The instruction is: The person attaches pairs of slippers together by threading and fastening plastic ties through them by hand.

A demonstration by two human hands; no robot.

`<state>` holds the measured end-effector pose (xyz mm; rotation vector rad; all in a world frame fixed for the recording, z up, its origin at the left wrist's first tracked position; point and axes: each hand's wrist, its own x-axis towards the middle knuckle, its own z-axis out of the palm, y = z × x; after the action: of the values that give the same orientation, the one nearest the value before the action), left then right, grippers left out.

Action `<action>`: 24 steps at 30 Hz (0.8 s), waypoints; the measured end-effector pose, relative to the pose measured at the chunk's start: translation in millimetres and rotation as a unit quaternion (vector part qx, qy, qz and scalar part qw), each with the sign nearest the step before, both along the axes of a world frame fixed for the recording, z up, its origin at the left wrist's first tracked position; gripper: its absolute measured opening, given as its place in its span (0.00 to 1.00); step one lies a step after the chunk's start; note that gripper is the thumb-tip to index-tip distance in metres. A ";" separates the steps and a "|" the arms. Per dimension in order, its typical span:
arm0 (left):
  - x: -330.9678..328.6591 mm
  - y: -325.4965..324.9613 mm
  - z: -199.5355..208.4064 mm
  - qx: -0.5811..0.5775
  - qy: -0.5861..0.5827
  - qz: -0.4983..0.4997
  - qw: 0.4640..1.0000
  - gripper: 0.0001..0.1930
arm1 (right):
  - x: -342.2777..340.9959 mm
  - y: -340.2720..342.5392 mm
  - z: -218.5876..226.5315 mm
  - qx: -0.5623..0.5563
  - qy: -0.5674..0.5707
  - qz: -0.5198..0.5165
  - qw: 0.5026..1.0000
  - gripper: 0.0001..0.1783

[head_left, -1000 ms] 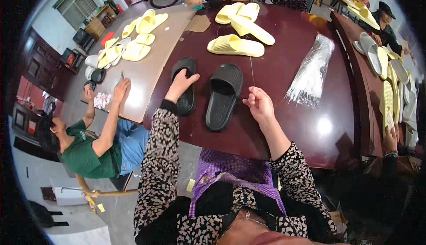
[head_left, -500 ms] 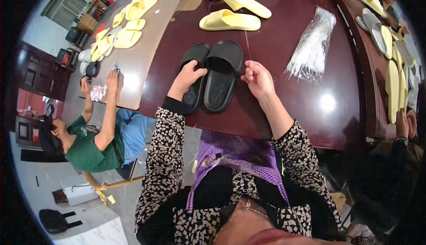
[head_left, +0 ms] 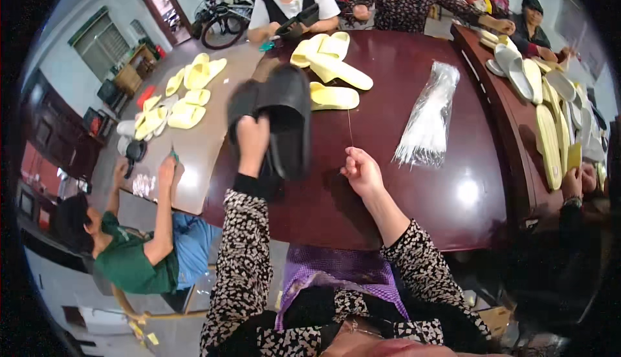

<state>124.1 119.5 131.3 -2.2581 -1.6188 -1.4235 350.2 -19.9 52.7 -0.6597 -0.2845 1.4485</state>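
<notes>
My left hand [head_left: 252,140] grips a pair of black slide slippers [head_left: 292,101], held side by side above the dark red table. The slippers are slightly blurred, and the thumb lies over the inner edge of one. My right hand [head_left: 362,171] is closed in a pinch on a thin strand [head_left: 350,127] that rises from the fingertips. Just beyond the strand lies a pale yellow slipper [head_left: 334,97], with more yellow slippers [head_left: 336,66] piled behind it. To the right, a clear plastic bag [head_left: 429,118] of white strands rests on the tabletop.
A tan table [head_left: 194,138] adjoins on the left, bearing yellow slippers [head_left: 184,112]; a person in green [head_left: 139,253] works there. Co-workers [head_left: 297,1] stand across the table. Yellow and grey slippers [head_left: 548,147] fill a table at the right, where another person's hands [head_left: 577,181] show.
My left hand has raised the black slippers off the table and moved them slightly left. My right hand still pinches the strand. The view has tilted up, bringing co-workers across the table into sight.
</notes>
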 end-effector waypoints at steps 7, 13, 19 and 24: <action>-19.9 -16.4 83.8 0.198 0.019 0.046 0.979 0.16 | 3.0 -2.1 4.8 0.001 -0.013 0.007 1.000 0.06; -25.5 -23.1 15.4 0.028 0.121 0.047 0.991 0.18 | 6.6 1.5 7.4 0.018 0.005 0.000 1.000 0.06; 42.1 -78.2 -79.0 -0.170 0.038 -0.055 0.983 0.23 | 13.0 -9.1 22.5 0.129 0.020 0.013 0.991 0.07; 65.4 -102.7 -57.8 -0.104 0.020 -0.090 0.990 0.19 | 24.3 -7.3 16.8 0.159 0.027 0.022 0.987 0.07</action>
<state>189.6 16.8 73.6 -2.5895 -1.6607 -1.2858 374.5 -27.2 69.5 -0.3565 -0.4782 1.4219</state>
